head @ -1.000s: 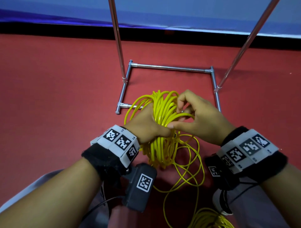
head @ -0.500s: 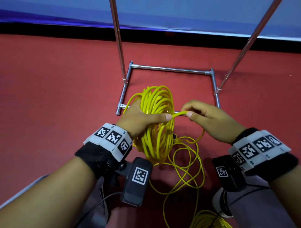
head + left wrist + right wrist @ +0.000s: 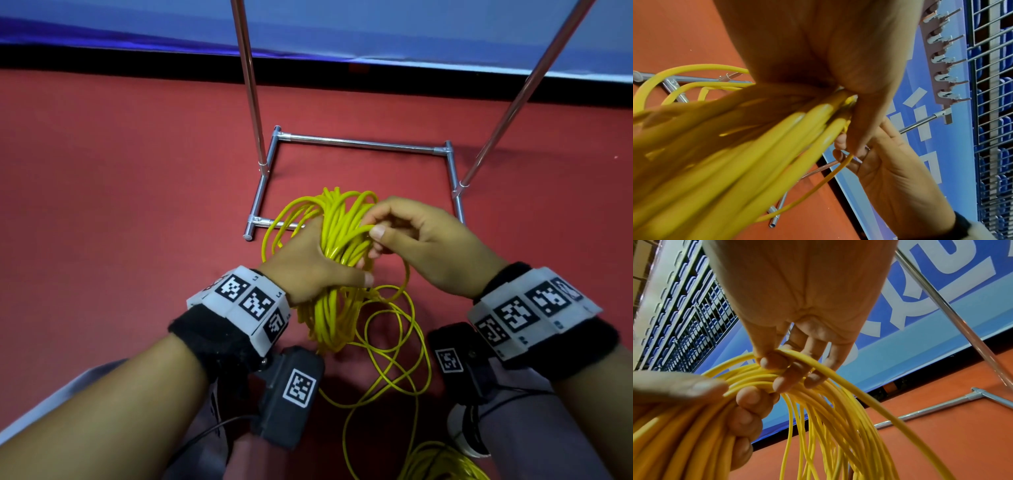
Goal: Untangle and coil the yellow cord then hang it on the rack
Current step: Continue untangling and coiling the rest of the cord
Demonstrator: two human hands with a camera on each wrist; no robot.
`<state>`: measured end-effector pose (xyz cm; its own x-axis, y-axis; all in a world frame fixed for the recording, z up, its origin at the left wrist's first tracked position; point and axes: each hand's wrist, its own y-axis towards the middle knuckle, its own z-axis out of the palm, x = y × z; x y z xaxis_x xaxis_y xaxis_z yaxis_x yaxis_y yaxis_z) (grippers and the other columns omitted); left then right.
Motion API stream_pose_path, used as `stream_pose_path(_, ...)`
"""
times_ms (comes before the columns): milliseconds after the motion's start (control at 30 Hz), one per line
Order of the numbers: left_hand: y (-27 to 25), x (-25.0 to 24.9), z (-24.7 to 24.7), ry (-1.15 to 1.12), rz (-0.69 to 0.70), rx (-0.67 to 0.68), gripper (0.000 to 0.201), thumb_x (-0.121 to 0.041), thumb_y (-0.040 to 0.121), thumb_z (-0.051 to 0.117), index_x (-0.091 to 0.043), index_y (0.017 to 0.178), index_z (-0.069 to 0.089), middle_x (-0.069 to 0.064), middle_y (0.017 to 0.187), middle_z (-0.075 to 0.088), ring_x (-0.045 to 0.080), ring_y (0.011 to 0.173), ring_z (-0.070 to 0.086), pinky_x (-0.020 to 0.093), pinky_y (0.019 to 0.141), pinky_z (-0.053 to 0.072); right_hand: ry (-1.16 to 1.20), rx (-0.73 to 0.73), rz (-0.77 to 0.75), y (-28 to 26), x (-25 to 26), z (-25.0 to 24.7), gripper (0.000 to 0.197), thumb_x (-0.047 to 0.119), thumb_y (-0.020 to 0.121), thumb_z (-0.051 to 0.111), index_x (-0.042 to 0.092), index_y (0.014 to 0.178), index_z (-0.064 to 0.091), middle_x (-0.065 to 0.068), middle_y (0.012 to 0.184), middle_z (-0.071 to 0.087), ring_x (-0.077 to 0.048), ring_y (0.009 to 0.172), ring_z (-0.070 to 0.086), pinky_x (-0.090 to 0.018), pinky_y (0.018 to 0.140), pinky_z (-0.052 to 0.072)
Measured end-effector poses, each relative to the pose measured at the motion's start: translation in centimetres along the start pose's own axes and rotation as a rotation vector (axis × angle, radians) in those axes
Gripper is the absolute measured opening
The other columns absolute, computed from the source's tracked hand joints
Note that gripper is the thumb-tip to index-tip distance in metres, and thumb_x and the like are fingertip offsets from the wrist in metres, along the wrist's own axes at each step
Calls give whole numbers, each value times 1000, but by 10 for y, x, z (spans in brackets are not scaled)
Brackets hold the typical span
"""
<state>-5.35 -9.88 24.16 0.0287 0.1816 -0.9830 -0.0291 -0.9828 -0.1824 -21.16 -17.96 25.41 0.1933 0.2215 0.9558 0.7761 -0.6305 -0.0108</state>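
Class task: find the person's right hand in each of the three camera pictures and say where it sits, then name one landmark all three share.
Head: right hand, right of centre, pinching a strand at the coil's top.
Left wrist: lower right, behind the left hand.
Right wrist: top centre, fingers on the strands.
Shared landmark: yellow cord.

black wristbands (image 3: 212, 339), white tag-marked blocks (image 3: 246, 301).

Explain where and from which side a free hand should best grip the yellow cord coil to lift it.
Probably grip the yellow cord coil at the bunched middle, where the left hand already grips it, coming from its open right side. There the strands lie together; the loops below hang loose and splayed.
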Motion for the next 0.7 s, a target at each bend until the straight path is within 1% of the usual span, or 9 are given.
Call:
stream_pose_path(100, 1, 0, 1, -45, 5, -15, 48, -5, 71, 74, -13, 115, 56, 10, 103, 68, 15, 92, 64, 31, 85, 53, 5, -100, -27, 4, 0, 2, 24, -1, 91, 56, 23, 89, 59, -2, 74, 58, -10, 67, 59, -20, 69, 51)
stream_pose_path(200, 2, -1, 2, -104, 22, -37, 43, -9, 78, 70, -7, 118, 57, 3, 96, 68, 9, 84, 63, 24, 78, 53, -122, -228, -18, 5, -4, -6, 21, 15, 85, 68, 30, 90, 55, 8, 70, 56, -13, 61, 51, -33, 65, 48)
stream_pose_path(300, 3, 1, 1, -166, -4, -66, 44, -16, 75, 67, 3, 115, 59, 18, 100, 64, 24, 88, 60, 37, 84, 50, -188, -148, 78, 1, -10, -14, 17, 38, 80, 68, 28, 87, 56, 1, 70, 56, -18, 65, 50, -38, 65, 45)
stream_pose_path(333, 3, 2, 0, -166, -10, -58, 43, -16, 75, 66, 5, 111, 59, 19, 97, 64, 25, 85, 59, 39, 82, 49, -217, -84, 99, -1, -11, -13, 16, 39, 82, 66, 26, 87, 57, 0, 69, 55, -17, 66, 49, -38, 66, 44)
stream_pose_path(467, 0, -1, -3, -154, -17, 15, 18, -9, 80, 66, -8, 97, 63, -4, 78, 67, 8, 70, 61, 20, 68, 51, -188, 25, 127, -4, -6, -5, 11, 19, 93, 55, 13, 86, 59, 13, 61, 52, -11, 64, 49, -29, 65, 41)
stream_pose_path(500, -1, -2, -4, -150, -26, 44, 14, -9, 83, 65, -9, 97, 62, -1, 79, 66, 9, 72, 61, 19, 68, 50, -171, 15, 124, -3, -5, -3, 13, 19, 94, 54, 13, 84, 60, 10, 62, 56, -12, 63, 51, -30, 65, 43)
stream_pose_path(567, -1, -6, -5, -142, -64, 93, 21, -20, 85, 60, -4, 98, 60, 10, 80, 60, 19, 73, 57, 25, 68, 49, -160, -2, 115, -2, -5, 0, 20, 32, 93, 56, 15, 84, 61, -10, 64, 60, -29, 61, 54, -41, 64, 45)
stream_pose_path(633, 0, -7, -6, -195, -153, 99, 37, -35, 85, 60, -3, 103, 59, 12, 79, 59, 20, 69, 57, 28, 67, 51, -109, 11, 123, -1, -6, 5, 38, 55, 85, 56, 17, 86, 60, -35, 77, 58, -50, 71, 57, -62, 72, 47)
stream_pose_path(700, 2, -6, -6, -289, -237, 77, 48, -43, 85, 60, -3, 110, 59, 12, 82, 63, 20, 71, 61, 30, 72, 54, -73, 23, 130, -2, -9, 7, 44, 61, 81, 57, 18, 87, 61, -38, 82, 58, -58, 78, 54, -70, 75, 42)
